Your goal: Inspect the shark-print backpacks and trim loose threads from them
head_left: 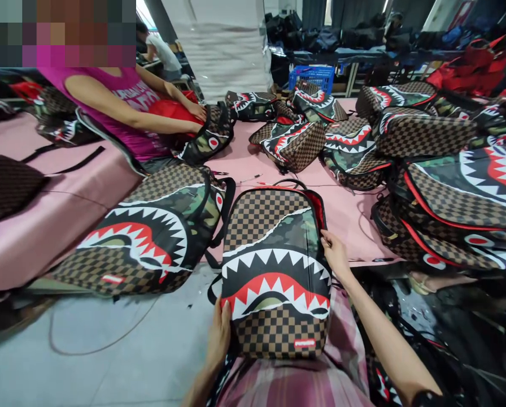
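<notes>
A backpack (274, 226) with a brown check, a camouflage patch and a red-and-white shark mouth leans upright against my lap at the table edge. Its top right side is unzipped, with red lining (317, 204) showing in the gap. My left hand (221, 330) grips the lower left side, thumb on the front and the other fingers hidden behind. My right hand (334, 251) pinches at the zipper on the right side, just below the opening; the pull itself is too small to make out.
A similar backpack (151, 237) lies left, overhanging the pink table (253, 164). Stacked backpacks (456, 198) stand on the right, and several more lie behind. Across the table, a person in a magenta shirt (121, 107) has both hands at another backpack (213, 133). Bags also lie on the floor, lower right.
</notes>
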`<state>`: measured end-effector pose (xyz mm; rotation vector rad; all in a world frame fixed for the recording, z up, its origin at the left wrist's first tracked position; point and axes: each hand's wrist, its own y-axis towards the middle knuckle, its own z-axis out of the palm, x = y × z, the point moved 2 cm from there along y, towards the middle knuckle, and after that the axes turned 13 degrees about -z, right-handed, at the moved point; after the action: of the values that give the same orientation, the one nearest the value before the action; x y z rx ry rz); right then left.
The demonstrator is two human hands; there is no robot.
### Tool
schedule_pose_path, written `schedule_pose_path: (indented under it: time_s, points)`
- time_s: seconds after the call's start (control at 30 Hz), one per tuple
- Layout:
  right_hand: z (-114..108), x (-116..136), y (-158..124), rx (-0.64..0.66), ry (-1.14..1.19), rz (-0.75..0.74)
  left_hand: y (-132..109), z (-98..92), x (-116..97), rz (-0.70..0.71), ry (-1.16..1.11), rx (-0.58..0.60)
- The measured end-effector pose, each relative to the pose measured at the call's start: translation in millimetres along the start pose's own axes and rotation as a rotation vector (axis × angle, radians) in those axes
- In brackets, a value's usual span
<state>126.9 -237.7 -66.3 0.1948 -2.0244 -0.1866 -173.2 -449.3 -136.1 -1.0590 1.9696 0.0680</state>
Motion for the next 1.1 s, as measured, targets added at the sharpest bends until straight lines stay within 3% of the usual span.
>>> schedule_pose_path:
  time_s: [0.07,0.13,0.17,0.23,0.3,0.4,0.47,0.53,0.63,0.8,1.1]
  points:
    - [13.1,4.0,22.7,0.024,0.020,0.045,-6.4,-5.5,-20.8,0.189,0.034,-0.190]
    - [22.9,4.5,39.4,0.063,0.069,0.117,-17.5,-3.9,-58.0,0.471,0.078,-0.314]
    - [25.8,4.1,44.8,0.091,0.107,0.150,-23.5,2.5,-80.3,0.599,0.100,-0.296]
    - [27.0,3.7,49.6,0.156,0.206,0.204,-33.1,27.9,-126.3,0.760,0.173,-0.110]
    - [22.2,5.0,47.6,0.199,0.314,0.240,-37.9,61.5,-165.8,0.746,0.210,0.018]
    - [10.3,9.1,38.0,0.198,0.442,0.266,-38.6,107.3,-201.9,0.651,0.292,0.069]
    - [5.2,10.9,32.1,0.170,0.500,0.275,-36.6,123.8,-210.0,0.621,0.351,0.086]
    - [4.4,10.8,28.9,0.132,0.537,0.286,-33.6,127.0,-210.2,0.618,0.388,0.133]
    - [8.8,8.8,29.2,0.071,0.559,0.301,-30.0,115.9,-207.5,0.631,0.411,0.181]
    - [16.1,7.2,34.2,0.015,0.545,0.306,-29.8,98.1,-213.5,0.648,0.491,0.111]
    - [16.7,4.1,32.9,0.036,0.445,0.275,-20.1,117.3,-258.1,0.468,0.906,0.198]
